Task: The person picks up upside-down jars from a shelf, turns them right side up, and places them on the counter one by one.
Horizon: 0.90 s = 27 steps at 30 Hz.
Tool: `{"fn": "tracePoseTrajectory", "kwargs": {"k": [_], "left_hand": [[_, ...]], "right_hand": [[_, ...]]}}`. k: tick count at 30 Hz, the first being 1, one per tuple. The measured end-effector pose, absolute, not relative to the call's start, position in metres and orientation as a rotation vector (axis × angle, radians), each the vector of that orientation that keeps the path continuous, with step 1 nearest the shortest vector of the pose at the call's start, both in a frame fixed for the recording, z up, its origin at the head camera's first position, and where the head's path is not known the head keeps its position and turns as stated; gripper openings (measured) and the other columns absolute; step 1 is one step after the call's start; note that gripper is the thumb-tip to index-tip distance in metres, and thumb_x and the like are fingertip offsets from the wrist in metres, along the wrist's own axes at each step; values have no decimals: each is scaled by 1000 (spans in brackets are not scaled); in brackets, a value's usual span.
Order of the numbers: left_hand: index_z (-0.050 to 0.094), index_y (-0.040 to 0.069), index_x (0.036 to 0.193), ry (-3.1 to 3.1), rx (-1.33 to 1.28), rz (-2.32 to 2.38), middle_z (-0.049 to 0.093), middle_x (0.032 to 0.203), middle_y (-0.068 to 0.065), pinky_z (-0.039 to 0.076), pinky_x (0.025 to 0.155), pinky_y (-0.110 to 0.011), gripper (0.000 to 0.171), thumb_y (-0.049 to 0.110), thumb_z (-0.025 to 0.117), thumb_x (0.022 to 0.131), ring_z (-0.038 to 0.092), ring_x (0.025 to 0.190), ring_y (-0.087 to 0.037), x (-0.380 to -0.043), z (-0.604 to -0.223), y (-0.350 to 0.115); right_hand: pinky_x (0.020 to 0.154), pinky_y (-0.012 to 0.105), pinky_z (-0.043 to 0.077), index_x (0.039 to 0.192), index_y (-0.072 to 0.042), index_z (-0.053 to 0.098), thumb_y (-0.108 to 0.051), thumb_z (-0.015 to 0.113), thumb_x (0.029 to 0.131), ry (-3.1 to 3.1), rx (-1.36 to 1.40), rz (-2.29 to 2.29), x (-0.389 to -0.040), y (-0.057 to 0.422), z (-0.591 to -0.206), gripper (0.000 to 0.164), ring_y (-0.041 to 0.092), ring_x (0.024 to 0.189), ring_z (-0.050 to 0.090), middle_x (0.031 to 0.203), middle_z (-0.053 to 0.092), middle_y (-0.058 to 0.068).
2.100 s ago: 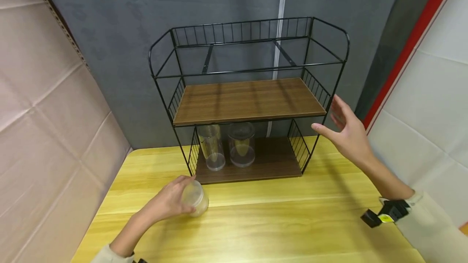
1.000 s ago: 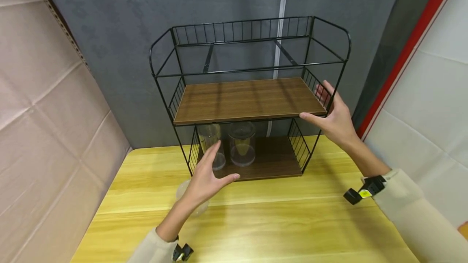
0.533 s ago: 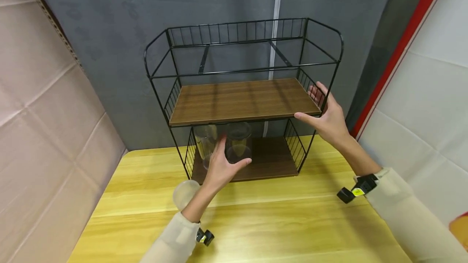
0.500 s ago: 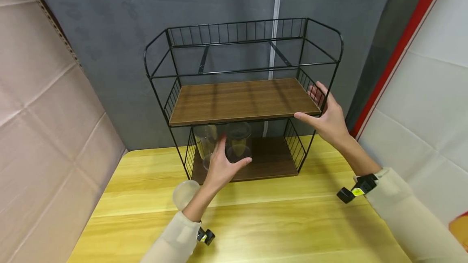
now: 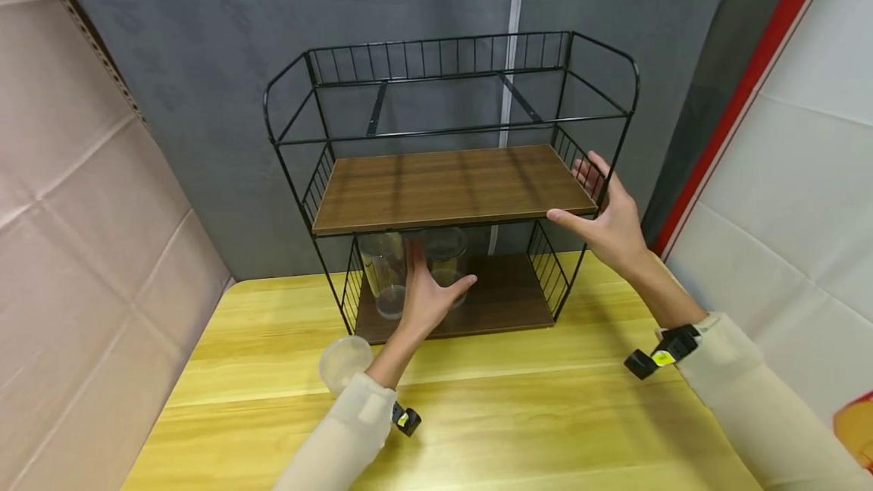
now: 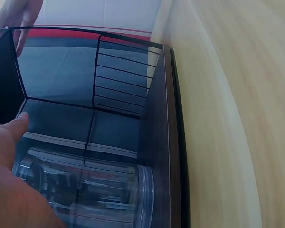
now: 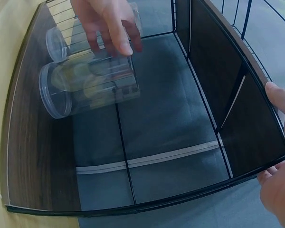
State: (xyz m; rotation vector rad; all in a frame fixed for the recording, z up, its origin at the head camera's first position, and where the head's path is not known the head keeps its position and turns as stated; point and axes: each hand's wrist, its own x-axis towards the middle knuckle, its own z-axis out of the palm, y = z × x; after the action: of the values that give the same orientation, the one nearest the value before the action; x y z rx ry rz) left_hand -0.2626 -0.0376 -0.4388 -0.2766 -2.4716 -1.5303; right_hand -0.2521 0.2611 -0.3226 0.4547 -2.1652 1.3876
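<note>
Two clear cylindrical jars (image 5: 384, 273) stand on the bottom shelf (image 5: 511, 294), probably light, rigid and slippery, best taken around the wall, where the left hand (image 5: 428, 295) spreads unclosed fingers, while the right hand (image 5: 611, 232) grips the wire rack (image 5: 450, 184).

three clear containers (image 5: 385, 267) (image 5: 446, 251) (image 5: 341, 364), two hands (image 5: 428, 295) (image 5: 612, 229), one rack (image 5: 457, 186)

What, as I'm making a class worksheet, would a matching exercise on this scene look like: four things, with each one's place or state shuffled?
1. Left hand
2. Right hand
3. Translucent container
4. Clear jars

A. Holding the rack at its side
B. Standing on the lower board
C. Reaching in over the lower board
D. On the table

Pairs: 1-C, 2-A, 3-D, 4-B
</note>
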Motion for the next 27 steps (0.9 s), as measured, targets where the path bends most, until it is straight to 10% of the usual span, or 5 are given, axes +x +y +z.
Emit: {"fn": "tracePoseTrajectory", "kwargs": {"k": [27], "left_hand": [[37, 7, 162, -2169, -198, -1500, 41, 158, -25, 42, 117, -61, 102, 27, 95, 80, 46, 144, -45, -282, -455, -14]], "right_hand": [[122, 25, 37, 167, -8, 28, 6, 86, 83, -2135, 453, 1370, -251, 262, -325, 103, 36, 148, 46, 160, 47, 21]]}}
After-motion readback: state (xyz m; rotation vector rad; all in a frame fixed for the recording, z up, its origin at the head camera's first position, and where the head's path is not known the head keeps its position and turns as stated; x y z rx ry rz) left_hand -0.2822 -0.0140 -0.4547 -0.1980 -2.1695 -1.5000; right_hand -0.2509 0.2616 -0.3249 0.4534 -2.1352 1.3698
